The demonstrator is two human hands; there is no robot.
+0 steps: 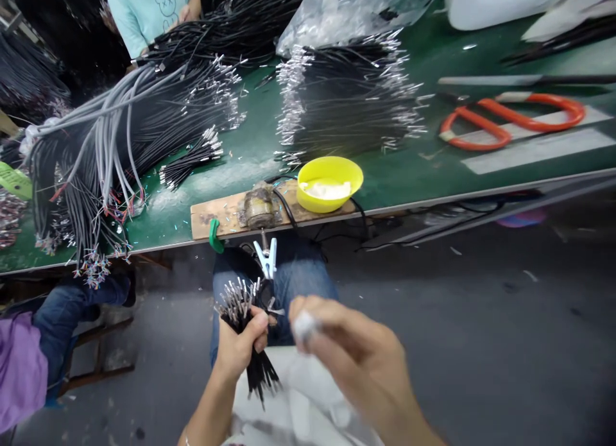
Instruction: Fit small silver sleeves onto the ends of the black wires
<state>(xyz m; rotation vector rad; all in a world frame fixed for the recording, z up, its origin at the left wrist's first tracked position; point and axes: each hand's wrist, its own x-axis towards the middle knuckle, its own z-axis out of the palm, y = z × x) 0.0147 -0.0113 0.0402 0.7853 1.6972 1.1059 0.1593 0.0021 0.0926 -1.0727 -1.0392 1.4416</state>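
My left hand (245, 343) is closed around a bundle of short black cables (262, 372) with silvery ends, held upright over my lap. To its right, my right hand (359, 356) is smeared by motion, its fingers curled together. A whitish blur (307, 327) shows at its fingertips; whether this is a held thing or a finger covering I cannot make out. Just beyond the bundle, a light blue clothespin (267, 260) sits by a thin metal shaft. The shaft sticks out from a small taped motor (260, 205) on a wooden board (205, 220).
A yellow bowl (332, 183) with white material stands on the board's right end. Behind lie piles of black cables (346, 106) and grey cables (113, 119). Orange-handled scissors (510, 122) lie at right on the green table (423, 170). A co-worker in a light blue shirt (149, 13) sits opposite.
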